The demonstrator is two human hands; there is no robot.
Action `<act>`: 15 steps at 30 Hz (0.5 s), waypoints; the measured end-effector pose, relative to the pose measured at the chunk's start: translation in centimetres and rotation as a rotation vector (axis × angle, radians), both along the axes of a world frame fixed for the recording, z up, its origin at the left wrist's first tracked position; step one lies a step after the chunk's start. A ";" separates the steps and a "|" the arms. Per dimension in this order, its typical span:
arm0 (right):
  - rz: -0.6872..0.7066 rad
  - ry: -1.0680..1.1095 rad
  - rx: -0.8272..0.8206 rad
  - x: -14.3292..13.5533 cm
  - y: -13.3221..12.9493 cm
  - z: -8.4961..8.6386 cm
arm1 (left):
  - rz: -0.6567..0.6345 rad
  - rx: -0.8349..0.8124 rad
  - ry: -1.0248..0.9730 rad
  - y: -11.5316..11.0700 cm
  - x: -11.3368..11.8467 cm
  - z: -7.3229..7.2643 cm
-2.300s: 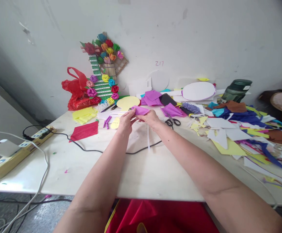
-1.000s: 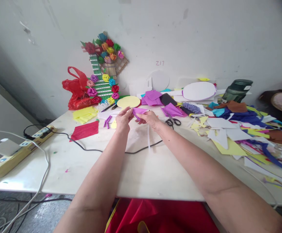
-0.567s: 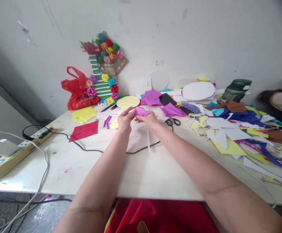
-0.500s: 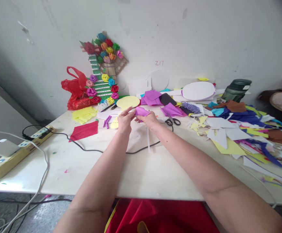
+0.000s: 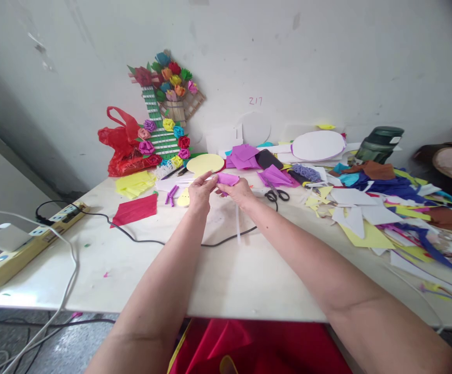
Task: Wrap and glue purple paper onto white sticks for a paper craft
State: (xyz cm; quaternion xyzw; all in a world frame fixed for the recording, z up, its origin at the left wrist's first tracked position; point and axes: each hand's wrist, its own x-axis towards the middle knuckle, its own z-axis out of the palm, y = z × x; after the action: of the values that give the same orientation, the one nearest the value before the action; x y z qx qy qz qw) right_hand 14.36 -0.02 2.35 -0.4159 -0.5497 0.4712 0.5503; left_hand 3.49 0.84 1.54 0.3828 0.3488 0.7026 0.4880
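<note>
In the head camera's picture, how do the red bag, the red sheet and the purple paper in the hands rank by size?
1. Red bag
2. Red sheet
3. Purple paper, as it shows between left hand and right hand

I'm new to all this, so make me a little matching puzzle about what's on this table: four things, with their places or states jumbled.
1. left hand and right hand
2. scissors
3. red sheet
4. bottle

A. behind the scraps, near the wall
B. flat on the table, at the left
C. holding a purple piece
D. black-handled

Pairs: 1-C, 2-D, 3-B, 4-A
</note>
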 end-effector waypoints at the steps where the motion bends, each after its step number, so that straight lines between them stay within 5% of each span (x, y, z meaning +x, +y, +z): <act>1: -0.009 -0.003 0.002 0.0 0.1 -0.1 | 0.003 0.000 0.003 0.0 0.0 0.0; 15: 0.072 -0.105 0.036 0.5 0.7 -0.4 | 0.047 -0.001 -0.057 0.5 -0.7 0.1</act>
State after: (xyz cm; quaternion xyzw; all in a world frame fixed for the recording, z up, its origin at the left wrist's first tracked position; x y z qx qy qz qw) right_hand 14.84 0.70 1.92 -0.4100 -0.6009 0.4584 0.5106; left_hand 2.78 1.34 1.61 0.3541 0.3438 0.7244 0.4812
